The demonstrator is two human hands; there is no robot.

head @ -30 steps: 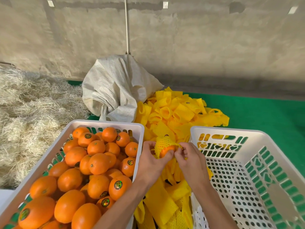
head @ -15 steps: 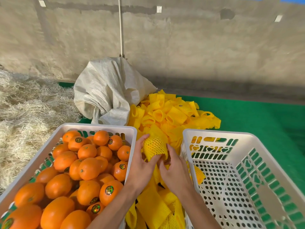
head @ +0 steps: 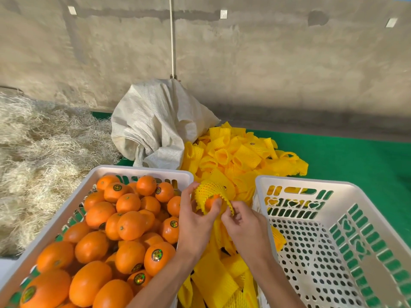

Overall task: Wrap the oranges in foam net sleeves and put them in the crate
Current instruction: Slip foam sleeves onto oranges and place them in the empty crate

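Between the two crates my left hand (head: 195,221) grips an orange (head: 210,200) that sits partly inside a yellow foam net sleeve (head: 210,190). My right hand (head: 242,225) pinches the sleeve's lower right edge beside the fruit. Only a small patch of the orange shows through the sleeve's opening. The white crate on the left (head: 142,170) is heaped with several bare oranges (head: 129,225). The white crate on the right (head: 295,182) has nothing in it that I can see.
A pile of yellow foam sleeves (head: 242,156) spreads from a white woven sack (head: 155,127) down between the crates. Straw (head: 40,152) lies on the left. Green matting (head: 347,161) covers the floor at the right, and a concrete wall stands behind.
The sleeve had covered the orange half a second ago; now its edge is lifted and a patch of orange shows again. My right hand shifted from under the fruit to the sleeve's edge.
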